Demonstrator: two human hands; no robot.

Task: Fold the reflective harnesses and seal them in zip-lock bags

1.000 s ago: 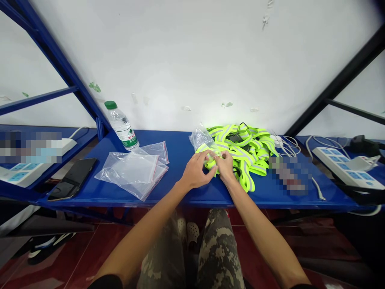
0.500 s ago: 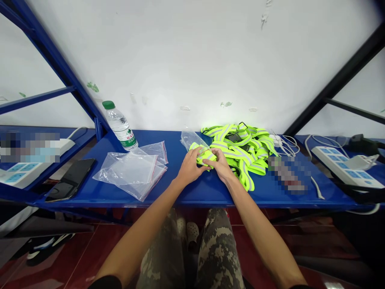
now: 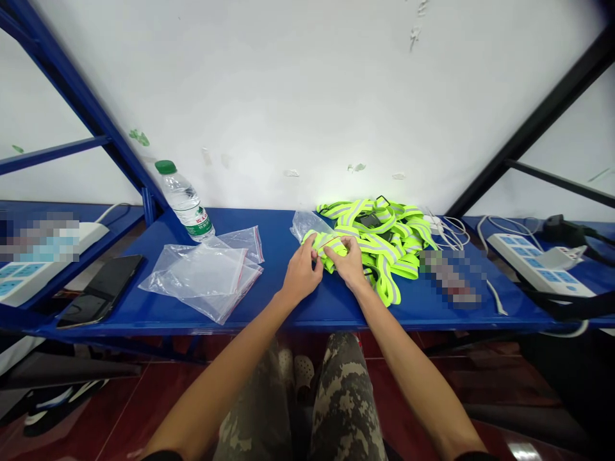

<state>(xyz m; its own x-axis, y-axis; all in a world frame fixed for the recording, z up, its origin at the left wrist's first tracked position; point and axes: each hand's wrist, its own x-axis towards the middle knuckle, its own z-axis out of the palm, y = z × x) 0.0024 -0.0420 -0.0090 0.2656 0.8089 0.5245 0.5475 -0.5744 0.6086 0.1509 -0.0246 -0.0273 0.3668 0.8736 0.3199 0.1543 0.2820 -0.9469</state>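
Observation:
Both my hands meet over a folded bundle of neon-yellow reflective strap (image 3: 331, 246) with grey stripes. My left hand (image 3: 302, 274) grips its left side, fingers curled in. On the right side, my right hand (image 3: 350, 262) presses the bundle between thumb and fingers. A clear plastic bag (image 3: 307, 221) lies just behind the bundle; whether the bundle sits partly inside it I cannot tell. Right beside my right hand spreads a tangled heap of the same reflective straps (image 3: 396, 246), with black buckles (image 3: 369, 221) among them.
Several clear zip bags (image 3: 204, 272) lie to the left on the blue table (image 3: 273, 307). Behind them leans a water bottle (image 3: 185, 202); a black phone (image 3: 103, 291) rests at the left edge. White cables (image 3: 454, 234) and a blurred-out item (image 3: 454, 278) are on the right.
My left hand has shifted its fingers lower and nearer me on the bundle. My right thumb has moved up over the strap. The whole view has drifted slightly.

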